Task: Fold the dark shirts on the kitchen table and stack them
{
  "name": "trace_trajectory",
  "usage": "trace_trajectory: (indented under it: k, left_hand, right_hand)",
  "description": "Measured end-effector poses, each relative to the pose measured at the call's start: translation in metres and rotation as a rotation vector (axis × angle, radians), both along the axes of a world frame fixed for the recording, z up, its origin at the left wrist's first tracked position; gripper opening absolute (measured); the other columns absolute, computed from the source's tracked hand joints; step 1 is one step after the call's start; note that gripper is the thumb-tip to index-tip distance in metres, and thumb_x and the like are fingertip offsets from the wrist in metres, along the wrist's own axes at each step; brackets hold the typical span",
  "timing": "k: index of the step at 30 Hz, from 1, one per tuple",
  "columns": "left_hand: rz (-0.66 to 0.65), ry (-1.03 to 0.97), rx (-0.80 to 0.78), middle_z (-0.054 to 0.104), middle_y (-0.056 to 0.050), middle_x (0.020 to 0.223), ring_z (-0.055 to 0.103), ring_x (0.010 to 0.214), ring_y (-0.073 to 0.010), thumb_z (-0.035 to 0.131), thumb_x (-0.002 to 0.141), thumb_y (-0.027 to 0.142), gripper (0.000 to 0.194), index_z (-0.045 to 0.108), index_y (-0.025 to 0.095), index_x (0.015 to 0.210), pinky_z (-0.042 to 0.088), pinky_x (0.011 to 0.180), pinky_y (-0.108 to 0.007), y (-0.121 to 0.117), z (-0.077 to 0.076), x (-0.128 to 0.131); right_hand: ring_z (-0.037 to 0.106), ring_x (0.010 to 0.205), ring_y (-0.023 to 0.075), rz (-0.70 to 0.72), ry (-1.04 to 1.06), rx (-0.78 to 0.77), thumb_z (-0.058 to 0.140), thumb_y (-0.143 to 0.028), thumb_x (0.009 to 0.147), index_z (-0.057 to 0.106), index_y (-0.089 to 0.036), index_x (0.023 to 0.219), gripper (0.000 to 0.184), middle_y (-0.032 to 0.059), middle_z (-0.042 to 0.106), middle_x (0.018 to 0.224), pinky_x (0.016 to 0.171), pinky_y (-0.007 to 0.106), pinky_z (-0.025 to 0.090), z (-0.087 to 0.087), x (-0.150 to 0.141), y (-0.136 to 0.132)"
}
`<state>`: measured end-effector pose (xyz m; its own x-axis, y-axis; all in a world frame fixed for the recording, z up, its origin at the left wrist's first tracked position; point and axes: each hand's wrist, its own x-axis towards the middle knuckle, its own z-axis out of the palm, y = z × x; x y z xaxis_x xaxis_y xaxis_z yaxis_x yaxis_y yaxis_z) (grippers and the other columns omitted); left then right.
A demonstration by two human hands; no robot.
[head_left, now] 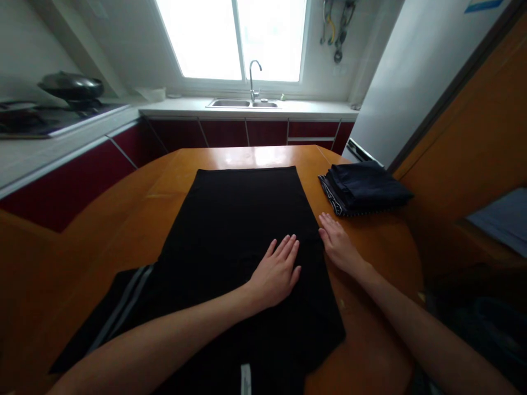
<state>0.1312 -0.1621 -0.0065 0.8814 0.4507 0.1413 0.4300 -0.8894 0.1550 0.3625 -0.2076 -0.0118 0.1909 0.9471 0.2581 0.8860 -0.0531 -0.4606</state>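
Wooden table [154, 211] bears a black garment [241, 216], left hand [276, 275] atop, right hand [338, 246] at its edge, grips wide

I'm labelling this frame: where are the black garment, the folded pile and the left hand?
Black garment [234, 230], head view: its flat middle.
Folded pile [366, 185], head view: its dark top layer.
Left hand [275, 274], head view: the back.
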Motion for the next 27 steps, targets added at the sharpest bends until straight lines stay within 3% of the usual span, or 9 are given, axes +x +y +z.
trace_trajectory:
  k: [3,6,10,15,19,24,27]
  left_hand:
    - [-0.007,-0.014,0.009,0.025,-0.015,0.164,0.017,0.153,-0.0261,0.028,0.105,0.035,0.056,0.028,0.01,0.156,0.018,0.123,-0.049,0.0,-0.001,0.001]
    - [-0.007,-0.012,0.009,0.026,-0.015,0.163,0.017,0.153,-0.0251,0.027,0.105,0.03,0.054,0.03,0.01,0.155,0.018,0.123,-0.049,0.0,-0.001,0.002]
    - [-0.005,0.009,0.018,0.025,-0.016,0.164,0.016,0.154,-0.0253,0.03,0.101,0.024,0.056,0.03,0.007,0.155,0.017,0.123,-0.048,0.0,-0.001,0.003]
    - [-0.017,0.014,0.033,0.024,-0.015,0.164,0.016,0.154,-0.025,0.032,0.1,0.024,0.058,0.029,0.007,0.155,0.017,0.123,-0.048,0.001,-0.002,0.003]
    - [-0.017,0.007,0.046,0.025,-0.015,0.164,0.016,0.154,-0.0243,0.032,0.1,0.024,0.058,0.03,0.008,0.155,0.017,0.123,-0.047,0.001,-0.003,0.003]
    - [-0.006,0.01,0.066,0.026,-0.016,0.164,0.018,0.153,-0.0252,0.031,0.101,0.025,0.056,0.031,0.006,0.154,0.019,0.123,-0.046,0.0,-0.002,0.004]
    - [0.005,0.016,0.077,0.025,-0.016,0.164,0.019,0.153,-0.0254,0.031,0.102,0.026,0.056,0.031,0.006,0.154,0.019,0.122,-0.047,-0.001,0.0,0.005]
  right_hand:
    - [0.027,0.151,0.0253,0.118,-0.049,0.033,0.031,-0.032,0.102,0.043,-0.018,0.152,0.053,0.0115,0.037,0.16,0.122,0.053,0.024,0.008,-0.02,-0.014]
    - [0.021,0.152,0.0241,0.198,-0.107,-0.051,0.033,-0.03,0.101,0.034,-0.019,0.157,0.057,0.0096,0.031,0.163,0.123,0.054,0.018,0.006,-0.04,-0.027]
    - [0.015,0.154,0.025,0.146,-0.142,-0.157,0.036,-0.03,0.099,0.028,-0.014,0.158,0.062,0.0119,0.021,0.165,0.123,0.055,0.013,-0.002,-0.049,-0.028]
    - [0.009,0.154,0.0261,0.133,-0.152,-0.14,0.039,-0.033,0.099,0.025,-0.015,0.159,0.065,0.0125,0.017,0.166,0.123,0.058,0.008,-0.005,-0.05,-0.036]
    - [0.008,0.154,0.0247,0.293,-0.171,-0.142,0.043,-0.035,0.099,0.022,-0.019,0.16,0.067,0.0087,0.016,0.166,0.124,0.056,0.005,0.0,-0.055,-0.068]
    - [0.011,0.154,0.0256,0.531,-0.103,-0.216,0.053,-0.035,0.096,0.025,-0.034,0.159,0.069,0.001,0.016,0.166,0.124,0.054,0.012,0.015,-0.054,-0.115]
    - [0.011,0.154,0.0261,0.589,-0.065,-0.247,0.056,-0.033,0.095,0.024,-0.035,0.159,0.071,0.0008,0.017,0.166,0.124,0.056,0.008,0.022,-0.055,-0.137]
